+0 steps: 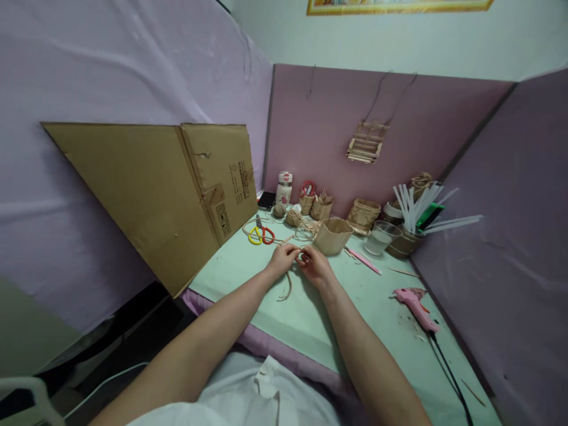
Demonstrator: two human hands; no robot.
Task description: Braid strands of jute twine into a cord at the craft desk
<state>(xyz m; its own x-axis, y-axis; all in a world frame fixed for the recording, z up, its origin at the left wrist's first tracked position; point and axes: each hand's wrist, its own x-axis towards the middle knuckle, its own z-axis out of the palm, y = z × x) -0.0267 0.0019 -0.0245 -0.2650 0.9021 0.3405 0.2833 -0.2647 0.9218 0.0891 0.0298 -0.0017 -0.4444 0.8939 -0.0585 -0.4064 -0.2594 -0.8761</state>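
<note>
head view, L hand (284, 259): fingertips pinching thin brown cord (290, 284) over mid-desk.
head view, R hand (314, 266): fingers curling in beside L fingertips; exact grip hidden, can't tell.
brown cord position: tail lying below L hand, trailing twd front edge of desk (310, 337).
beige cup (332, 238): standing just beyond R hand, twd back edge.
scissors (261, 234): lying nr back L corner, yellow & red handles facing front.
pink glue gun (416, 307): lying nr R edge, cable (450, 373) running twd front R corner.
cardboard (146, 183): standing along L edge.
</note>
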